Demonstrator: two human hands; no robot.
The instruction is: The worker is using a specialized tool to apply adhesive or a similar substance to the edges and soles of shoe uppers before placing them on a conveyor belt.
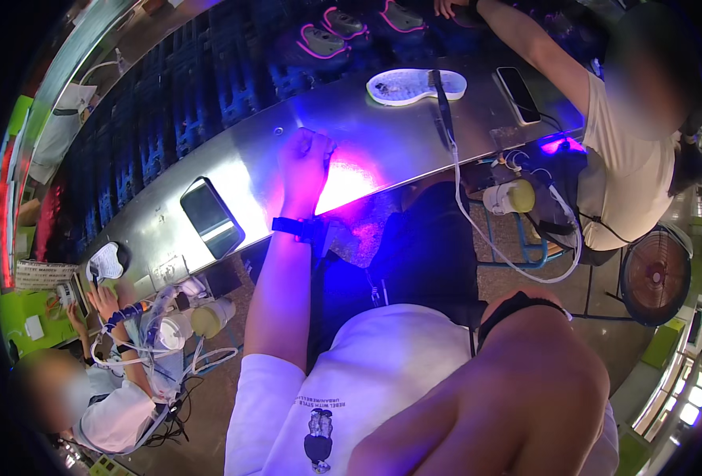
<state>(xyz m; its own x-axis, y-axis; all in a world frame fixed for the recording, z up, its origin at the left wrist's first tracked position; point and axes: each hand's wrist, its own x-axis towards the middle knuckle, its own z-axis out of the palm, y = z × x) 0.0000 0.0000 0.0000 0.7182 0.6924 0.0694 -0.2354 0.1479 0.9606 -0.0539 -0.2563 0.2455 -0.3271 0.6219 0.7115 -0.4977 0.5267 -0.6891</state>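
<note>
My left hand (pixel 307 152) rests on the metal tabletop (pixel 268 170) with its fingers curled into a fist, and nothing shows in it. A dark watch is on that wrist. My right arm (pixel 517 389) is bent up close in front, its elbow towards the right; the right hand lies outside the picture. Left of my left hand, a smartphone (pixel 211 218) lies on the tabletop. Farther off to the right is a white shoe sole (pixel 414 86), with a dark-handled brush (pixel 441 99) lying across it and a white tube running from the brush.
Beyond the tabletop runs a dark conveyor (pixel 208 87) carrying grey shoe uppers (pixel 323 41). A second smartphone (pixel 518 94) lies near a co-worker (pixel 636 151) on the right. Another co-worker (pixel 121 412) at left reaches towards a white sole (pixel 107 262). Containers with tubes (pixel 510 197) hang below the table edge.
</note>
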